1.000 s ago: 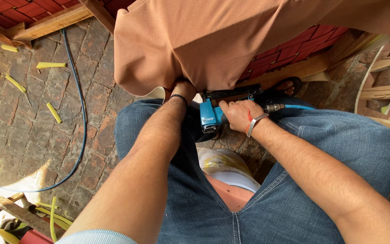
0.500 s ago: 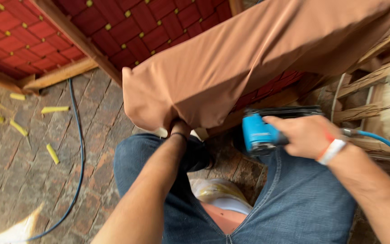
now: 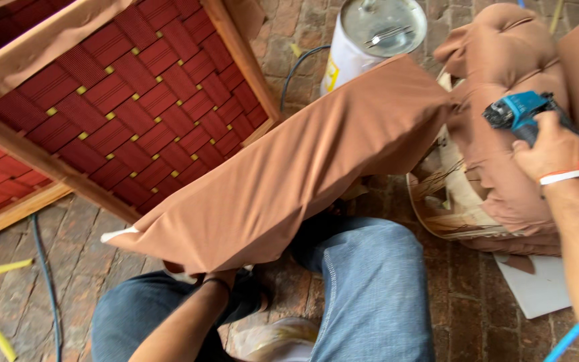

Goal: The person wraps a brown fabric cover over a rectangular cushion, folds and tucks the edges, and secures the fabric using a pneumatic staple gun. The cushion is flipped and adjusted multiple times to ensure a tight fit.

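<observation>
Two hands: both at work, well apart.
Right hand (image 3: 549,146): fingers wrapped tight around a blue and black power tool (image 3: 517,110), held above a brown cushion (image 3: 504,134).
Left hand: hidden under the edge of the brown cloth (image 3: 303,174); only the wrist with a dark band (image 3: 214,281) shows, so I cannot tell its grip.
Cloth: draped across the middle, over a wooden frame (image 3: 236,47) with red webbing (image 3: 122,87).
Behind: a metal can (image 3: 370,40) on the brick floor (image 3: 8,295).
Below: knees in blue jeans (image 3: 370,288).

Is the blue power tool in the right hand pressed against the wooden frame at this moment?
No. The right hand holds the blue power tool up over the brown tufted cushion, well apart from the wooden frame.
</observation>
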The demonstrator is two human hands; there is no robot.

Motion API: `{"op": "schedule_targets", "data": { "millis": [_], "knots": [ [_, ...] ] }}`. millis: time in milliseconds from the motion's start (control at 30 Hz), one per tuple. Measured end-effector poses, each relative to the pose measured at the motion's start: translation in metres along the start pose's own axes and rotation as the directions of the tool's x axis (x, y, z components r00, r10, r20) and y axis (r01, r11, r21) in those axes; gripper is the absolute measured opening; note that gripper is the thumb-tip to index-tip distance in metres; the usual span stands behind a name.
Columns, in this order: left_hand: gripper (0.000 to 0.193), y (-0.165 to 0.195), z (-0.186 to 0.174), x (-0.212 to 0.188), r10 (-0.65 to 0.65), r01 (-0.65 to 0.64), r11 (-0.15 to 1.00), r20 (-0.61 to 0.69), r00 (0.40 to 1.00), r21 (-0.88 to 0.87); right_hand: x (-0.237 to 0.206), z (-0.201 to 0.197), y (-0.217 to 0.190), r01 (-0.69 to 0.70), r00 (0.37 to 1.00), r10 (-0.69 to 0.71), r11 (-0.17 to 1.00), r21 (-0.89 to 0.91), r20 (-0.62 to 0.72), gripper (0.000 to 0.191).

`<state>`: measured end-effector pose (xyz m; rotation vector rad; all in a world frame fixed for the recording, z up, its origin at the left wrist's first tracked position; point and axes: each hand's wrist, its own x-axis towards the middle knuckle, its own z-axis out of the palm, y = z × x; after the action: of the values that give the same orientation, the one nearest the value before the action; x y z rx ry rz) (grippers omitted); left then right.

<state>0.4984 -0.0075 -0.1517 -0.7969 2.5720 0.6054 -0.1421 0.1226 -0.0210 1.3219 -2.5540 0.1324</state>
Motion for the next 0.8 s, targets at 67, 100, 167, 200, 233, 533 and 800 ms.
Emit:
{"op": "schedule_targets", "data": {
  "millis": [67, 100, 167, 200, 233, 533, 800],
  "knots": [
    [0.016, 0.018, -0.01, -0.025, 0.029, -0.026, 0.993, 0.021, 0.999, -0.113, 0.001, 0.01, 0.009, -0.036, 0.996, 0.044, 0.994, 0.103, -0.076, 0.052],
    [0.016, 0.027, -0.018, -0.034, 0.034, -0.032, 0.987, 0.011, 0.999, -0.16, 0.002, 0.016, 0.014, -0.043, 0.992, 0.061, 0.986, 0.159, -0.11, 0.051],
    [0.014, 0.045, -0.038, -0.042, 0.055, -0.059, 0.966, -0.024, 0.998, -0.252, 0.002, 0.022, 0.02, -0.032, 0.99, 0.057, 0.982, 0.185, -0.13, 0.052],
    [0.014, 0.057, -0.048, -0.043, 0.07, -0.082, 0.952, -0.051, 0.996, -0.295, 0.002, 0.022, 0.021, -0.029, 0.989, 0.058, 0.98, 0.198, -0.139, 0.053],
    [0.013, 0.068, -0.057, -0.042, 0.094, -0.117, 0.934, -0.085, 0.992, -0.337, 0.002, 0.023, 0.022, -0.028, 0.99, 0.056, 0.978, 0.207, -0.131, 0.053],
    [0.01, 0.102, -0.158, -0.01, -0.098, -0.168, 0.919, -0.619, 0.779, -0.358, 0.007, 0.003, 0.015, -0.048, 0.989, 0.08, 0.969, 0.243, -0.123, 0.057],
    [0.109, 0.118, -0.21, 0.071, -0.172, 0.189, 0.982, -0.393, 0.903, 0.005, -0.043, 0.025, -0.163, -0.203, 0.979, 0.109, 0.439, 0.875, 0.173, 0.052]
  ]
}}
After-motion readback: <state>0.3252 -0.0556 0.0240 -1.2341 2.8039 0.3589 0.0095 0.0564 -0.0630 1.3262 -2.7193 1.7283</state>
